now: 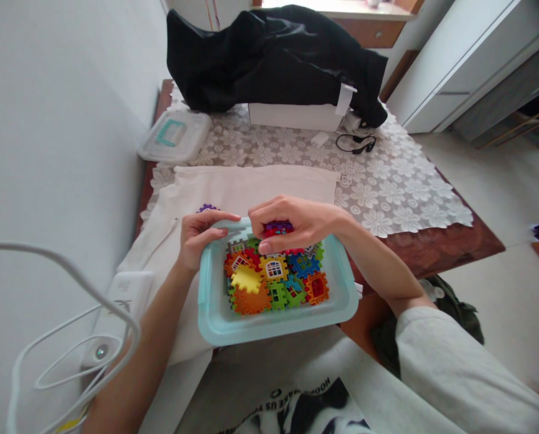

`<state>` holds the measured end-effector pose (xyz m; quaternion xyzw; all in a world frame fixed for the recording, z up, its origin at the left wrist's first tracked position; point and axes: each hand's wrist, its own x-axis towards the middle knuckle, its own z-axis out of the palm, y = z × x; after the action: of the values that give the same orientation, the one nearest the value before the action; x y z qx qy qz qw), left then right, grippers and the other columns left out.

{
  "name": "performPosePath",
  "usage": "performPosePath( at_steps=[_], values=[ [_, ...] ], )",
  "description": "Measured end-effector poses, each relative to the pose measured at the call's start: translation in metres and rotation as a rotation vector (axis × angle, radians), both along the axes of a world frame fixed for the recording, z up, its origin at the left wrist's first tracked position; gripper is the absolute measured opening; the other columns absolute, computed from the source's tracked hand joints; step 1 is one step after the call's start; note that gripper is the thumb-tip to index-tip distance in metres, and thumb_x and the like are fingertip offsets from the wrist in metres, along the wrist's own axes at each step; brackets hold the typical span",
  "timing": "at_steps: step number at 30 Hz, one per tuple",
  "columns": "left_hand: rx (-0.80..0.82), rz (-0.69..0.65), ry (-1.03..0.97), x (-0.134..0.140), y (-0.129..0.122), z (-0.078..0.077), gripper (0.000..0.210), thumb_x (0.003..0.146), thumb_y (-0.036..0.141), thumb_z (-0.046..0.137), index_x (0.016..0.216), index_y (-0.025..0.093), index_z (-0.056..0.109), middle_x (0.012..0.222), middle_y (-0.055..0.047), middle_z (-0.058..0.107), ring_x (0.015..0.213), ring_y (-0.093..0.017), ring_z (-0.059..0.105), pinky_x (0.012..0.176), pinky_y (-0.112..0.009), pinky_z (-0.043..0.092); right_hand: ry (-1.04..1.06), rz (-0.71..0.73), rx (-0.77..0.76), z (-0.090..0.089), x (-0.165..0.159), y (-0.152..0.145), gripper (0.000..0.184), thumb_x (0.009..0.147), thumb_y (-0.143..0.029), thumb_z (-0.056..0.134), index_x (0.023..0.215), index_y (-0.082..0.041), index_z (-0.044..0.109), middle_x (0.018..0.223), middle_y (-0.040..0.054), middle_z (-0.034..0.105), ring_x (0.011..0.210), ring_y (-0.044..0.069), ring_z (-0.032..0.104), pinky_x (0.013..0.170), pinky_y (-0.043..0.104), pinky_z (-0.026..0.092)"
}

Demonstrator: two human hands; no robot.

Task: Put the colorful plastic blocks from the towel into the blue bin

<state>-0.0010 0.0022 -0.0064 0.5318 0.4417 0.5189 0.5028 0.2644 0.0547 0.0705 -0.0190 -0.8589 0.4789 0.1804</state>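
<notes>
A light-blue plastic tray (215, 313) sits at the table's near edge, filled with several colourful interlocking toy blocks (274, 280). My left hand (199, 238) grips the tray's far left rim. My right hand (296, 223) reaches over the tray's far side, fingers closed on a purple block (278, 228) above the pile. Another purple block (206, 208) peeks out behind my left hand on the cloth.
A cream cloth (251, 187) lies under the tray on a lace tablecloth (387, 181). A clear lidded container (174, 135) stands far left, a white box (292, 116) under black clothing (274, 57) at the back. White cable (70, 343) and charger (127, 292) lie near left.
</notes>
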Motion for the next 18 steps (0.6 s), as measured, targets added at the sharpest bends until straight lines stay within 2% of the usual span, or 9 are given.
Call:
performPosePath(
  at_steps=[2, 5, 7, 9, 14, 18],
  values=[
    [-0.006, -0.005, -0.02, -0.001, 0.0, -0.002, 0.024, 0.068, 0.03, 0.085, 0.088, 0.024, 0.096, 0.075, -0.006, 0.085, 0.061, -0.017, 0.068, 0.053, -0.024, 0.045, 0.057, -0.009, -0.057, 0.001, 0.0, -0.003, 0.046, 0.117, -0.06, 0.059, 0.093, -0.021, 0.052, 0.088, -0.0013, 0.051, 0.082, 0.013, 0.045, 0.077, 0.028, 0.037],
    [-0.001, -0.01, -0.028, -0.001, 0.0, -0.003, 0.025, 0.067, 0.028, 0.086, 0.088, 0.024, 0.096, 0.077, -0.006, 0.086, 0.063, -0.017, 0.069, 0.055, -0.023, 0.045, 0.26, -0.073, -0.166, -0.002, -0.001, -0.008, 0.046, 0.114, -0.062, 0.062, 0.095, -0.023, 0.048, 0.089, -0.0019, 0.046, 0.082, 0.014, 0.041, 0.075, 0.028, 0.035],
    [0.012, -0.007, -0.015, -0.001, 0.0, -0.003, 0.025, 0.068, 0.03, 0.085, 0.088, 0.024, 0.096, 0.078, -0.007, 0.086, 0.064, -0.018, 0.069, 0.056, -0.024, 0.046, 0.392, -0.116, -0.229, -0.005, -0.004, -0.011, 0.046, 0.113, -0.064, 0.063, 0.097, -0.023, 0.048, 0.09, -0.0016, 0.046, 0.081, 0.014, 0.041, 0.073, 0.028, 0.035],
    [0.019, -0.005, -0.003, -0.001, -0.001, -0.003, 0.025, 0.07, 0.031, 0.083, 0.09, 0.023, 0.096, 0.079, -0.007, 0.087, 0.065, -0.019, 0.07, 0.056, -0.025, 0.047, 0.44, -0.122, -0.268, -0.007, -0.006, -0.013, 0.046, 0.112, -0.065, 0.064, 0.099, -0.023, 0.049, 0.092, -0.0008, 0.047, 0.081, 0.014, 0.042, 0.072, 0.027, 0.037],
    [0.02, -0.014, -0.016, -0.003, 0.0, -0.007, 0.025, 0.07, 0.03, 0.084, 0.09, 0.023, 0.096, 0.079, -0.007, 0.087, 0.063, -0.019, 0.071, 0.056, -0.026, 0.047, 0.469, -0.054, -0.376, -0.007, -0.01, -0.016, 0.04, 0.111, -0.058, 0.069, 0.103, -0.022, 0.053, 0.094, -0.0005, 0.05, 0.079, 0.013, 0.045, 0.071, 0.026, 0.041],
    [0.022, -0.018, -0.01, -0.003, 0.001, -0.008, 0.024, 0.071, 0.032, 0.083, 0.09, 0.022, 0.095, 0.077, -0.006, 0.086, 0.061, -0.019, 0.069, 0.054, -0.026, 0.047, 0.467, 0.094, -0.517, -0.001, -0.009, -0.025, 0.039, 0.111, -0.056, 0.07, 0.101, -0.023, 0.052, 0.088, -0.0017, 0.05, 0.074, 0.013, 0.047, 0.068, 0.028, 0.044]
  ],
)
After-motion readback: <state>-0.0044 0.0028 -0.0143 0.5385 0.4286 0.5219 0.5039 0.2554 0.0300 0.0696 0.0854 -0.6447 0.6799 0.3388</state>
